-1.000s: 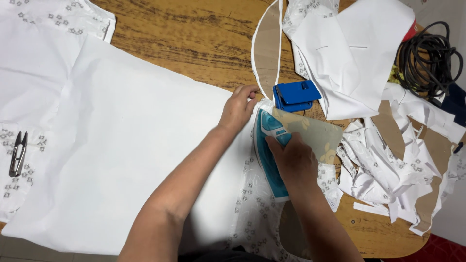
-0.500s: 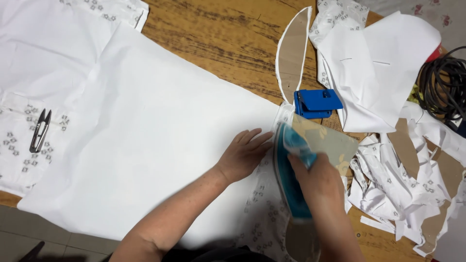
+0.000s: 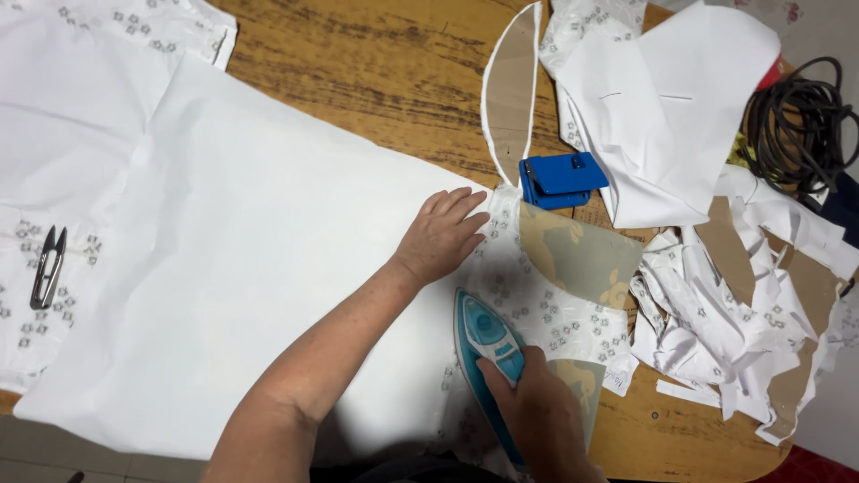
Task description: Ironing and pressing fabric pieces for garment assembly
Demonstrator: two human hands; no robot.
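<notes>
Wooden table (image 3: 358,80): left hand (image 3: 443,234) flat, right hand (image 3: 537,407) gripping iron (image 3: 483,344).

Left hand (image 3: 440,234) flat, fingers spread — right hand (image 3: 537,407) clenched, gripping.

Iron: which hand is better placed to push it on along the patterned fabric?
Right. The right hand already grips the teal iron by its handle, on the patterned fabric. The left hand lies flat, pinning the cloth ahead of the iron's tip.
</notes>
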